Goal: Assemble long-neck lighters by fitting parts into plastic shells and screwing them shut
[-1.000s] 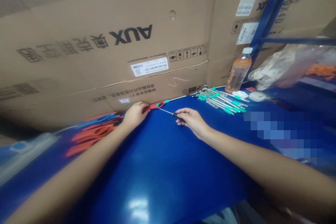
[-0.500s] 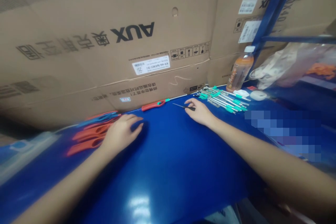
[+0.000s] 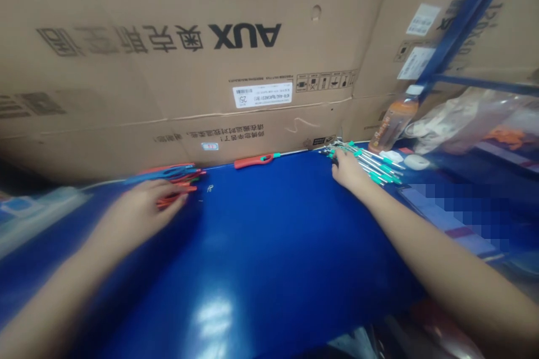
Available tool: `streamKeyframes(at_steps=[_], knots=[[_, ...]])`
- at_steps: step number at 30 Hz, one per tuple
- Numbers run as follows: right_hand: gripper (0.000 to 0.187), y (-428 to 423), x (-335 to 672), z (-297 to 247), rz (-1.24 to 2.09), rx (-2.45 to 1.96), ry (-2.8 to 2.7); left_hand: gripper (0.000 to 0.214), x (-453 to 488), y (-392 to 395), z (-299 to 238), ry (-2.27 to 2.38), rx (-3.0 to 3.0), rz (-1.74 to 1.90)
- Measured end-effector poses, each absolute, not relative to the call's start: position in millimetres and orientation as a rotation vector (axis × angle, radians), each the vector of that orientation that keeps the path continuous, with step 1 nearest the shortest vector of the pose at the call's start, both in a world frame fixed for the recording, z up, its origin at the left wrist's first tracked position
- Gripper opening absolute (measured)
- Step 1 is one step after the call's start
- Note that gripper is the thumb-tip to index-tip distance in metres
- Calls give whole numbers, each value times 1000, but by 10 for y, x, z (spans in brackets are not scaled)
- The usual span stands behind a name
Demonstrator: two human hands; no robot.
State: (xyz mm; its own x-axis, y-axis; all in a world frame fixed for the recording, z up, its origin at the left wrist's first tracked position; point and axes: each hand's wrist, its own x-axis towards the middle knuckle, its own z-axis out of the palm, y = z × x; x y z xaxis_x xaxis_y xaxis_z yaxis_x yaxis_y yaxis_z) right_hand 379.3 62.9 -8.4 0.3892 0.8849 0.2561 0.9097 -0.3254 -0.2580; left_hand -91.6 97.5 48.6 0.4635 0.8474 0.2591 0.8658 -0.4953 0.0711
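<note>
AUX carton (image 3: 189, 67): upside-down print, stands right behind the lone red handle (image 3: 256, 161) and fills the back wall.
Blue table (image 3: 269, 258): glossy. The lone red handle lies at its far edge against the carton, green end pointing right.
Blue rack post (image 3: 463, 22): far right of the red handle, slanting up.
Clear plastic bag (image 3: 463, 118): far right of the red handle, under the post, with something orange inside.
Left hand (image 3: 138, 214): left of the red handle and nearer the camera, motion-blurred. Fingers stretched out and released, tips resting on the handle pile (image 3: 172, 175). No grasp visible.
Handle pile: red and blue handles, left of the red handle, along the carton foot.
Right hand (image 3: 347, 171): right of the red handle, fingertips at the near end of the rod pile (image 3: 374, 165). Fingers curled with a dark bit at the tips. Can't tell whether they are clenched on anything.
Rod pile: metal rods with green ends, right of the red handle, fanned out.
Bottle (image 3: 393, 126): orange drink, white cap, right of the red handle, behind the rods.
White tape roll (image 3: 415, 161): just past the rods, away from the red handle.
</note>
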Motion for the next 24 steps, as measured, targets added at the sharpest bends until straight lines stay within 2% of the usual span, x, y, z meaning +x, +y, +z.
streamKeyframes(at_steps=[4, 10, 12, 15, 20, 24], knots=[[32, 584, 3775, -73, -195, -2314, -1585, 41, -1040, 1017, 568, -1554, -2659, -282], [40, 525, 3740, -20, -340, -2187, -1630, 41, -1076, 987, 645, -1586, -2729, -210], [38, 528, 3701, -8, -336, -2089, -1670, 41, -1074, 947, 678, -1587, -2763, -189], [28, 522, 3554, 2, -269, -1907, -1785, 36, -1103, 883, 722, -1635, -2725, -132], [21, 385, 3177, 17, -67, -1601, -2056, 46, -1162, 893, 700, -1745, -2665, -54], [19, 277, 3017, 1, 164, -1469, -2282, 31, -1145, 976, 640, -1796, -2706, -55]])
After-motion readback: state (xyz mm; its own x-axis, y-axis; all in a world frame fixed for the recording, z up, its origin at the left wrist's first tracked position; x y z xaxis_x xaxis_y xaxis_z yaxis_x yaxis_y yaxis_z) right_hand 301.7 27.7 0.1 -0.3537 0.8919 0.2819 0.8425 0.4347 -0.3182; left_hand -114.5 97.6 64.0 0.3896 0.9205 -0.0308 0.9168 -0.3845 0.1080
